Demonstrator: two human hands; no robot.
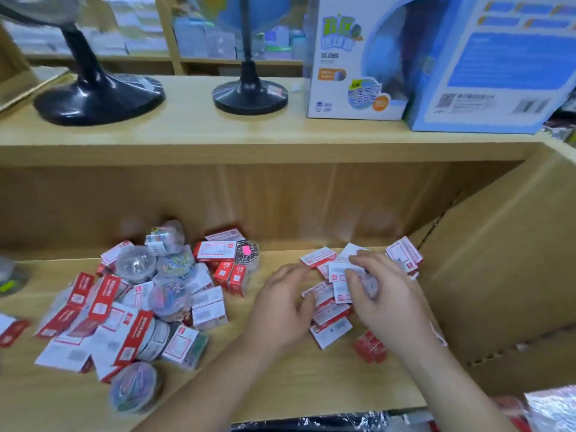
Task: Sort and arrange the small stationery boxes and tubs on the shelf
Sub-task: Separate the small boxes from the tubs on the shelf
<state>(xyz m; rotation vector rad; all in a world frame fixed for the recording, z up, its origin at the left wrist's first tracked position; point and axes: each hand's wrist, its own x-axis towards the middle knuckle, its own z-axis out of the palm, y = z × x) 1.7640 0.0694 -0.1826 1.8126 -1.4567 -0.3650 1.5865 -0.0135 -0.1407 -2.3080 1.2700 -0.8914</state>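
Now our right hand [385,294] pinches a box [341,272] over the pile [330,318]; our left hand [282,304] rests on it (grip too blurred to tell).

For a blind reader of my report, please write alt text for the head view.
A person's left hand and right hand touch small red-and-white boxes on a wooden shelf, beside a cardboard carton. Further left lies a mixed pile of boxes and clear tubs.

Wooden shelf [280,385]: at left, a heap of red-and-white boxes [208,310] and clear round tubs [170,297]; at right, a box cluster [330,332] near a cardboard carton [498,275].
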